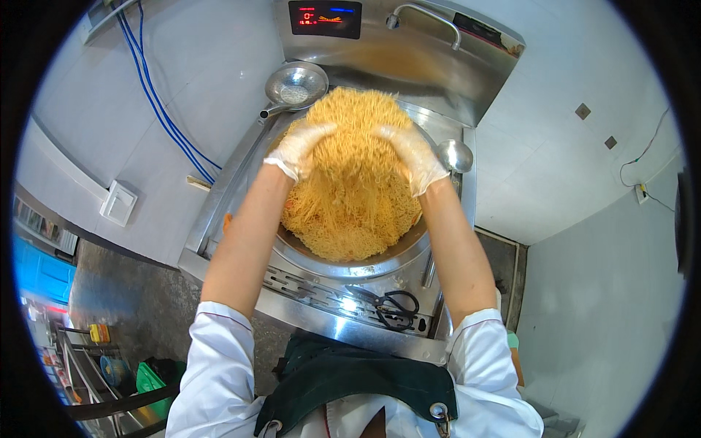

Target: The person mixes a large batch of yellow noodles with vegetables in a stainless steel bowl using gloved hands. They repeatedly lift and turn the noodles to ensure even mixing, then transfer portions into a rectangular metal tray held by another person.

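Note:
Both my hands wear thin, translucent white gloves. Between them a large mass of thin yellow noodles (358, 117) is lifted, with strands hanging down blurred. My left hand (302, 147) grips the mass from the left side, its fingertips sunk among the strands. From the right side my right hand (413, 155) holds the same bundle, fingers partly hidden. Beneath lie more noodles (350, 235) in a big round wok (328, 266) set into a stainless steel cooking station. Small orange bits show among the noodles near the wok's left edge.
A perforated metal strainer (296, 85) rests behind the wok at left. At the right stands a steel ladle (455, 156). Black-handled scissors (395, 309) lie on the slotted front drain (296, 284). Behind are a curved faucet (432, 12) and a lit control display (325, 19).

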The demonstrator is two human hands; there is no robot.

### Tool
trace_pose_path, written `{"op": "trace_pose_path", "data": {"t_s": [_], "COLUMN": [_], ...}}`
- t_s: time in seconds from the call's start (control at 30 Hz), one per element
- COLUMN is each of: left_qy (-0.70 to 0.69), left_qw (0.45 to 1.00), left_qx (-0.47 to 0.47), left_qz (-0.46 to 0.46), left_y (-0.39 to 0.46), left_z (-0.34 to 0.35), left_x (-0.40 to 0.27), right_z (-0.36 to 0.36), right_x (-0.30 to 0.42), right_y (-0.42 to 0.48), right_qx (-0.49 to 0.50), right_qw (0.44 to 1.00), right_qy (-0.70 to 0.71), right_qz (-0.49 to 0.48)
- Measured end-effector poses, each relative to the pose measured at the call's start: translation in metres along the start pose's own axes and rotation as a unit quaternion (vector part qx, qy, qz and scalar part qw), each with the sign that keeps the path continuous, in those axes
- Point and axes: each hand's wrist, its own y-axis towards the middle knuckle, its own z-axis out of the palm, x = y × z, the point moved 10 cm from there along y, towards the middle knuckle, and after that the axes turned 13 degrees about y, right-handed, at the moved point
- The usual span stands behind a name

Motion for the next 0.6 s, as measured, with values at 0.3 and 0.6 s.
{"op": "trace_pose_path", "data": {"t_s": [0.3,0.6], "left_qy": [-0.041,0.026], "left_qw": [0.999,0.999], "left_qx": [0.029,-0.025], "left_qz": [0.01,-0.007], "left_y": [0.0,0.004], "left_z": [0.0,-0.044], "left_x": [-0.057,-0.055], "right_z": [-0.001,-0.063], "right_x": [0.035,0.042], "right_y": [0.014,0.028], "right_qx": [-0.054,-0.097], "right_qw": [0.998,0.972], "right_qy": [0.041,-0.212], "right_qz": [-0.01,-0.008]}}
